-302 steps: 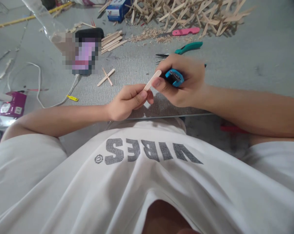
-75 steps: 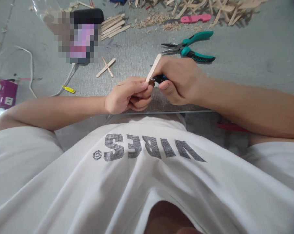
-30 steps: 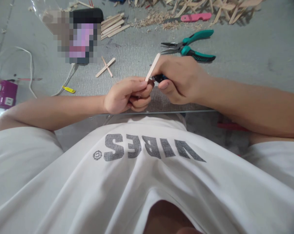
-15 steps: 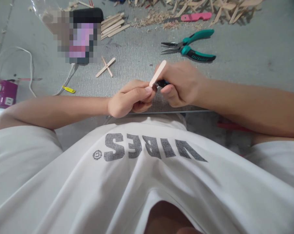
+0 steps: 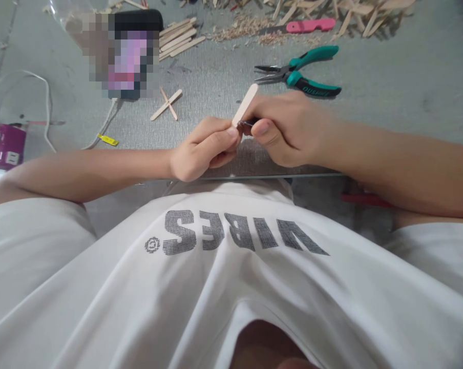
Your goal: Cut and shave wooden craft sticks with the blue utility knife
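My left hand (image 5: 210,146) is closed, thumb and fingers pinching the lower end of a wooden craft stick (image 5: 246,105) that slants up to the right. My right hand (image 5: 283,130) is closed around a small dark-handled tool with a metal tip (image 5: 247,123). That tip meets the stick close to my left thumb; most of the tool is hidden in my fingers, so its kind does not show. Beyond my right hand lie green-and-black needle-nose pliers (image 5: 293,74), jaws apart. Two crossed craft sticks (image 5: 166,105) lie beyond my left hand.
Loose craft sticks (image 5: 177,41) lie beside a blurred-out phone (image 5: 127,61) with a white cable (image 5: 110,115). Wood shavings (image 5: 239,28) surround a pink-handled knife (image 5: 310,25). Several joined sticks (image 5: 354,10) lie at the back right. A purple object (image 5: 14,143) stands at left.
Both hands and the craft stick have shifted slightly away from my body. My right thumb has moved up over the tool, and less of its dark handle shows now.
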Available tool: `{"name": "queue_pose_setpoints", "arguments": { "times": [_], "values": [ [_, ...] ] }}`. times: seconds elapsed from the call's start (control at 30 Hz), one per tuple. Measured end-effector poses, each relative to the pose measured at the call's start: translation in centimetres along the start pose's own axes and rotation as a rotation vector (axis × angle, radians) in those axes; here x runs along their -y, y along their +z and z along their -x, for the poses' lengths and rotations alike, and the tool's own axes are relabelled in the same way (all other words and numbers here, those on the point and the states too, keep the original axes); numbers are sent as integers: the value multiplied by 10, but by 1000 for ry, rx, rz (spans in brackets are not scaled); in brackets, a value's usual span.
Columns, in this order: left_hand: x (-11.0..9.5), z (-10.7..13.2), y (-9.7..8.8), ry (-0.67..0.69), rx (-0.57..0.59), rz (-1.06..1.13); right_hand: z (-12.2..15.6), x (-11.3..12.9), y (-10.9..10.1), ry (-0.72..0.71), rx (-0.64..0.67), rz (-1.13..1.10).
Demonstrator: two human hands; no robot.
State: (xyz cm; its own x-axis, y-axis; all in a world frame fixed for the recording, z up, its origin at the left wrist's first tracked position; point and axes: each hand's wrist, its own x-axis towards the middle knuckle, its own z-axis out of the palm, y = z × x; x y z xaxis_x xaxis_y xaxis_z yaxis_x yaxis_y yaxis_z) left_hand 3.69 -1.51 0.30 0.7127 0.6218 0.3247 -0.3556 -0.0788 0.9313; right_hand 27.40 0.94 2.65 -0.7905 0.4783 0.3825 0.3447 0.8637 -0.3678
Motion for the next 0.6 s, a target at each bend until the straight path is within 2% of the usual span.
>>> {"name": "queue_pose_setpoints", "arguments": {
  "times": [0.17,0.4,0.6],
  "values": [
    [2,-3,-1,-44,-79,17,-11,14,-14,73,49,-180],
    [-3,-5,-5,-104,-2,130,-12,11,-19,225,137,-460],
    [-5,-4,-5,-163,-17,153,-13,9,-18,264,173,-631]
  ]
}}
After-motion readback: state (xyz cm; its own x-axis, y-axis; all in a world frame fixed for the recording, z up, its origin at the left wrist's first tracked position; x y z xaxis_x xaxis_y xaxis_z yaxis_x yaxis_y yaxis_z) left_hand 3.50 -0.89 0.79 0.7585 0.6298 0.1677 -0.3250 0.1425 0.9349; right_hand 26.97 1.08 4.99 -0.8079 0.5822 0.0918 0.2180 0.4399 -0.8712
